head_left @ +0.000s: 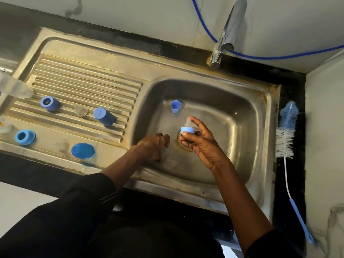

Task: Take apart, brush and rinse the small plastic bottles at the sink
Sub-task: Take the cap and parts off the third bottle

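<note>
Bottle collar [187, 130], blue with clear teat [189, 121], sat pinched between thumb and fingers of my right hand [202, 144] above the sink drain [186, 149]; my left hand [154, 146] curled round a clear bottle [164, 152] on the basin floor. A wet slip risked losing the teat down it.

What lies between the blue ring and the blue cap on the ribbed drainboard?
Head view: a small clear round piece lies between the blue ring and the blue cap.

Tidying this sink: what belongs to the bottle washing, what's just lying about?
Job: ring in right hand; bottle in left hand; basin cap; drainer caps, rings; brush; tap.
Lying about: blue hose.
</note>
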